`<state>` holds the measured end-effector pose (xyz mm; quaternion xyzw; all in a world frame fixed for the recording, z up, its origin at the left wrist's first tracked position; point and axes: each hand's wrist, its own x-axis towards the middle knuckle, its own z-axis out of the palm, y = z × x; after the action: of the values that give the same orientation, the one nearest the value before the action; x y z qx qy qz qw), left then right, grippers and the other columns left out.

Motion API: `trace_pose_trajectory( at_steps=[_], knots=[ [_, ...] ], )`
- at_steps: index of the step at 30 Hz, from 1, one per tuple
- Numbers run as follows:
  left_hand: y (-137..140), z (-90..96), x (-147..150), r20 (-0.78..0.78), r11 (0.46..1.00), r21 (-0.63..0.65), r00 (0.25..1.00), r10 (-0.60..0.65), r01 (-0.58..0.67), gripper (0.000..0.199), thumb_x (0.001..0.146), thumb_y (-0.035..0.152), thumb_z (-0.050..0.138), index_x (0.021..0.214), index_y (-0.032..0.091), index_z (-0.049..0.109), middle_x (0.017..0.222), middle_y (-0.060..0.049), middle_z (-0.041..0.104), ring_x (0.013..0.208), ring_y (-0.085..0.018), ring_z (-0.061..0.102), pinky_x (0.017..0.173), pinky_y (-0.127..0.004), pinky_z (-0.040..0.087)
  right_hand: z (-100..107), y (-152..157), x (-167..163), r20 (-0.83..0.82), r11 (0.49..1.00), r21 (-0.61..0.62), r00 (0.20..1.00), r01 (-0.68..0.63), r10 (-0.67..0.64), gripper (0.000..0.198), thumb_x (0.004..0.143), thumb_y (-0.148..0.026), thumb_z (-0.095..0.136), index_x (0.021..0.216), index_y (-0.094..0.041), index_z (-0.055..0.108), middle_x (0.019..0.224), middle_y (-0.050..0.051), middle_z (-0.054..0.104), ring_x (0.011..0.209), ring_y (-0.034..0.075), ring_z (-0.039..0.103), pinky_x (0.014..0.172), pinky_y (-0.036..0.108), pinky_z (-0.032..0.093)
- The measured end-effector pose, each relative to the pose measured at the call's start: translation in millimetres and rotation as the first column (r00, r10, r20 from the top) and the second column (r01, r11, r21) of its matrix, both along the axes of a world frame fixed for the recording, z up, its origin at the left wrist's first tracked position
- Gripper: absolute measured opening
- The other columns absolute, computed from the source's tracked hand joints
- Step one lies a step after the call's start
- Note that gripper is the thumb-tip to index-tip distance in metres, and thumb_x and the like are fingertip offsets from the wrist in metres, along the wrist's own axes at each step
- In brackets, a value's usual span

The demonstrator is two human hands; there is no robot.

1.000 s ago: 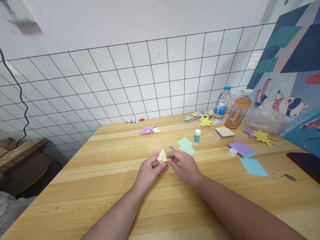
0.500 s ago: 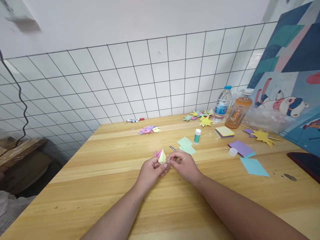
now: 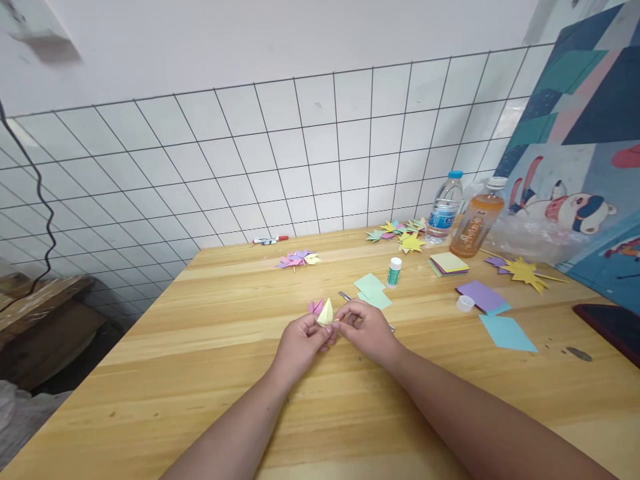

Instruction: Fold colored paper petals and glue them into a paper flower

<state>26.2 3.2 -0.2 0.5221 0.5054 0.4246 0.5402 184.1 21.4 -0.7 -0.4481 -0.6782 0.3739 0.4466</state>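
Note:
Between my hands is a small pale yellow folded paper [image 3: 326,313], its pointed flap standing up. My left hand [image 3: 303,340] is closed on it, thumb and fingers pinching its lower edge. From the right, my right hand [image 3: 365,328] pinches the same paper near its bottom corner. A magenta folded paper piece [image 3: 316,307] shows just behind my left fingers. Beyond my right hand lie light green paper squares [image 3: 373,288] and a craft knife [image 3: 344,296], partly hidden by that hand.
A glue stick [image 3: 394,273] stands uncapped, its white cap [image 3: 465,304] near purple paper [image 3: 483,295] and a blue sheet [image 3: 507,333]. Folded paper pieces [image 3: 299,259], markers [image 3: 271,240], a water bottle [image 3: 444,208], an orange drink bottle [image 3: 477,220] and a paper stack [image 3: 449,263] sit farther back.
The yellow paper's raised flap has turned slightly and looks narrower, leaning a little to the right. Both hands keep nearly the same place and grip.

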Motion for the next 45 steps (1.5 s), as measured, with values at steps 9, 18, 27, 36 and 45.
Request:
trace_pose_trajectory(
  at_steps=[9, 18, 27, 36, 45],
  knots=[
    [2.0, -2.2, -1.1, 0.042, 1.000, 0.006, 0.999, -0.001, 0.001, 0.032, 0.065, 0.041, 0.073, 0.076, 0.013, 0.064, 0.064, -0.004, 0.066, 0.063, -0.016, 0.063, 0.058, -0.025, 0.047, -0.3, -0.2, 0.8, -0.039, 0.997, -0.069, 0.999, -0.024, 0.021, 0.012, 0.071, -0.028, 0.063, 0.067, -0.018, 0.059, 0.067, -0.001, 0.059, 0.060, 0.013, 0.055, 0.056, 0.024, 0.043],
    [3.6, -4.4, -1.9, 0.064, 1.000, 0.010, 0.998, -0.008, 0.008, 0.036, 0.066, 0.041, 0.072, 0.086, 0.013, 0.064, 0.063, -0.002, 0.065, 0.062, -0.015, 0.061, 0.056, -0.022, 0.045, -1.3, -1.2, -3.6, -0.102, 0.984, -0.175, 0.995, -0.019, 0.001, 0.022, 0.067, -0.028, 0.065, 0.086, -0.019, 0.059, 0.081, 0.001, 0.060, 0.056, 0.010, 0.054, 0.052, 0.023, 0.044],
    [1.8, 3.2, -3.2, 0.038, 0.997, -0.044, 0.998, -0.054, 0.056, 0.048, 0.065, 0.046, 0.072, 0.100, 0.014, 0.063, 0.081, -0.009, 0.071, 0.070, -0.018, 0.065, 0.059, -0.024, 0.047, 1.2, 4.0, 3.8, -0.383, 0.919, -0.347, 0.923, -0.188, 0.044, 0.032, 0.074, -0.042, 0.057, 0.097, -0.019, 0.063, 0.080, 0.002, 0.061, 0.061, 0.011, 0.056, 0.049, 0.021, 0.047],
    [1.5, 3.4, -1.6, 0.022, 0.994, -0.049, 0.995, -0.096, 0.097, 0.047, 0.064, 0.048, 0.072, 0.095, 0.013, 0.064, 0.082, -0.011, 0.071, 0.069, -0.017, 0.064, 0.060, -0.024, 0.046, -5.3, 8.4, 1.1, -0.225, 0.933, -0.348, 0.974, -0.095, 0.015, 0.023, 0.067, -0.038, 0.066, 0.080, -0.018, 0.066, 0.060, -0.001, 0.060, 0.050, 0.011, 0.053, 0.046, 0.023, 0.044],
    [1.5, 1.9, -0.5, 0.011, 0.995, -0.044, 0.996, -0.084, 0.085, 0.039, 0.064, 0.046, 0.072, 0.086, 0.014, 0.064, 0.075, -0.008, 0.070, 0.067, -0.018, 0.064, 0.059, -0.024, 0.045, -3.1, 6.1, -1.2, -0.160, 0.949, -0.310, 0.987, -0.053, 0.003, 0.011, 0.069, -0.029, 0.063, 0.072, -0.020, 0.058, 0.053, -0.004, 0.056, 0.048, 0.012, 0.052, 0.044, 0.023, 0.041]
  ],
)
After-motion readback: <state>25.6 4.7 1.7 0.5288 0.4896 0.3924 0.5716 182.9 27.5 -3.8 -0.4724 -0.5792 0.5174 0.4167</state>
